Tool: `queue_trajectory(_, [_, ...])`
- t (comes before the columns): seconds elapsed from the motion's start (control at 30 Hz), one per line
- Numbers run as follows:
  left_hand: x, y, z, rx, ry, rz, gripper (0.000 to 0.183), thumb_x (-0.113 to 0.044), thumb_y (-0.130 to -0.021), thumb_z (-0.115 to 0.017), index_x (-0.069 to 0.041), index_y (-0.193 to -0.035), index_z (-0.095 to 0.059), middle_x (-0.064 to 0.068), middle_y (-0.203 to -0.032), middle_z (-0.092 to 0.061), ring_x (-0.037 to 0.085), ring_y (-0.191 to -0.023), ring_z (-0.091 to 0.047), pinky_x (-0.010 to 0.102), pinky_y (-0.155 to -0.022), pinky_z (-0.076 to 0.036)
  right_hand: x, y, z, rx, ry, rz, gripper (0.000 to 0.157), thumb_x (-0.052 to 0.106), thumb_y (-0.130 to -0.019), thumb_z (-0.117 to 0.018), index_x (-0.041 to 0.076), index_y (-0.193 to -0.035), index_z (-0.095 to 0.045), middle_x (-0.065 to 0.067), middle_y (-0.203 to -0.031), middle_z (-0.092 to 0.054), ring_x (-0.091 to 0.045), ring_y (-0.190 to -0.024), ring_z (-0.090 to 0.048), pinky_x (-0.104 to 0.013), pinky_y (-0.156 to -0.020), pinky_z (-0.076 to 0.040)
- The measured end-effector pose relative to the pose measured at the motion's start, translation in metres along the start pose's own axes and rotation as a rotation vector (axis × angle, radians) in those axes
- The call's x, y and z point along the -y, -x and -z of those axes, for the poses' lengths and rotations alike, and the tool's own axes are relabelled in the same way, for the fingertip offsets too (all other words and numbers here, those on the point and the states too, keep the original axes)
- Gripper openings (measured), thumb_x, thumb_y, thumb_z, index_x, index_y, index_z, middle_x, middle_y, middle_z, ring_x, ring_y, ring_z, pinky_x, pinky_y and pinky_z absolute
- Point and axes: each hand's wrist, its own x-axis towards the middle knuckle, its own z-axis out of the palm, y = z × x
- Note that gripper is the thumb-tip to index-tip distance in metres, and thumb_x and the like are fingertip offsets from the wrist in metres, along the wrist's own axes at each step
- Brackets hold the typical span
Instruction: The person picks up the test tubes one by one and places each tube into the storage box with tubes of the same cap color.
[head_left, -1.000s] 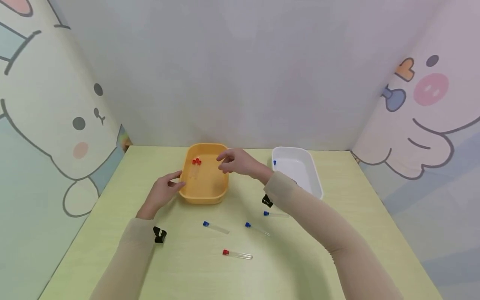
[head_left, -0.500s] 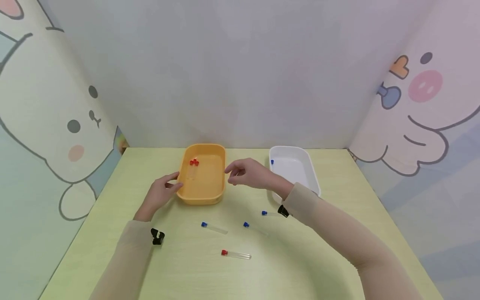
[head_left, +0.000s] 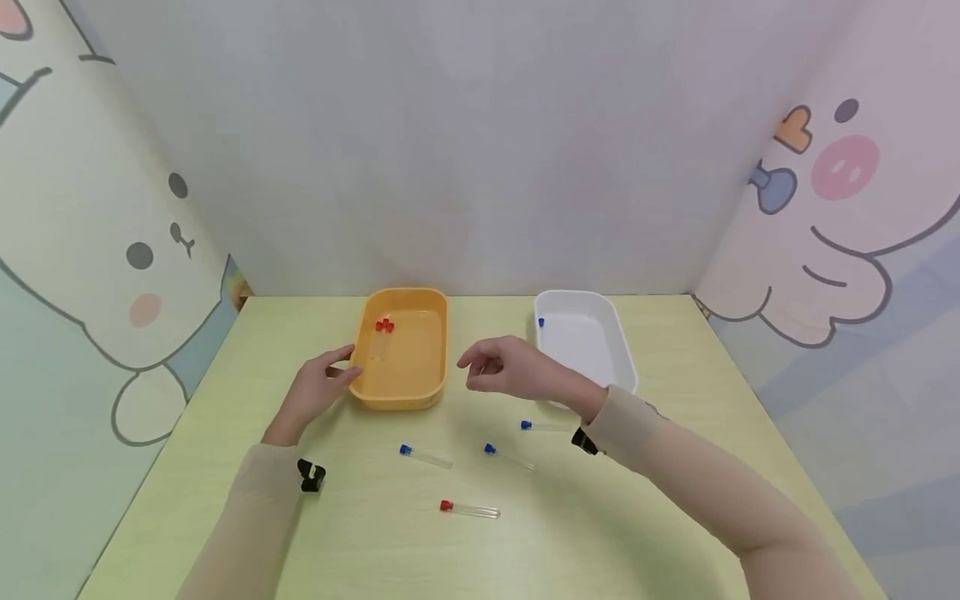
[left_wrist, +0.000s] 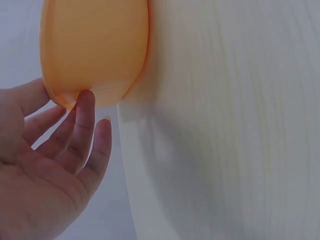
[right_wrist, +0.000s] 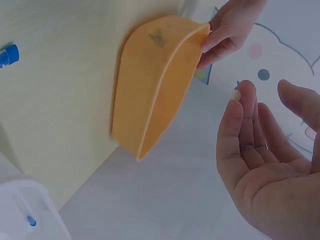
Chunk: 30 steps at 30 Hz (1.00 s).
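Observation:
My left hand [head_left: 315, 390] grips the left rim of the orange tray [head_left: 397, 403], thumb at the edge and fingertips against the outer wall [left_wrist: 82, 95]. Three red-capped test tubes [head_left: 380, 343] lie together in that tray. To the right of it, my right hand [head_left: 517, 367] hangs above the table with loosely bent fingers; the right wrist view shows a gap between thumb and fingers [right_wrist: 230, 125] and nothing held. On the table in front lie a red-capped test tube [head_left: 471, 510] and three blue-capped ones, at left [head_left: 426, 456], middle [head_left: 510, 457] and right [head_left: 545, 427].
A white tray [head_left: 626, 358] stands at the back right, partly behind my right hand and forearm, with a blue-capped tube [right_wrist: 31, 220] inside. A plain back wall [head_left: 480, 167] and cartoon-printed side walls [head_left: 847, 200] enclose the table [head_left: 360, 550].
My right hand has moved right and toward me, from over the orange tray's right edge to beside it. My left hand stays at the tray's rim. The view has shifted slightly.

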Motion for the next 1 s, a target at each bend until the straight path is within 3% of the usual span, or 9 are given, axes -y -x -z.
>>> queue_trajectory(0.3, [0.0,0.0,0.0,-0.002,-0.005,0.002,0.059,-0.028,-0.106,-0.059,-0.005,-0.157,-0.041,0.026,-0.151,-0.052,0.037,-0.115,-0.066,0.033,-0.084,-0.058,-0.001,0.015,-0.019,0.058,0.019,0.043,0.022,0.011,-0.095,-0.073,0.008,-0.118,-0.072,-0.002,-0.095,-0.075,-0.003,-0.082,-0.067,-0.019,-0.079,-0.057])
queue_trajectory(0.67, [0.0,-0.001,-0.001,0.001,-0.002,0.009,0.059,-0.029,-0.106,-0.059,-0.006,-0.158,-0.04,0.025,-0.153,-0.051,0.037,-0.117,-0.065,0.032,-0.084,-0.058,0.001,0.031,-0.046,0.136,0.181,0.1,0.023,0.012,-0.093,-0.074,0.008,-0.115,-0.071,0.002,-0.093,-0.072,-0.002,-0.083,-0.062,-0.021,-0.08,-0.055])
queue_trajectory(1.0, [0.0,-0.001,0.0,0.005,0.002,0.015,0.061,-0.031,-0.106,-0.059,-0.007,-0.158,-0.04,0.025,-0.153,-0.051,0.037,-0.118,-0.064,0.034,-0.086,-0.059,-0.009,0.037,-0.07,0.281,0.272,0.046,0.029,0.017,-0.093,-0.078,0.009,-0.12,-0.071,0.008,-0.093,-0.068,0.001,-0.083,-0.058,-0.017,-0.082,-0.051])
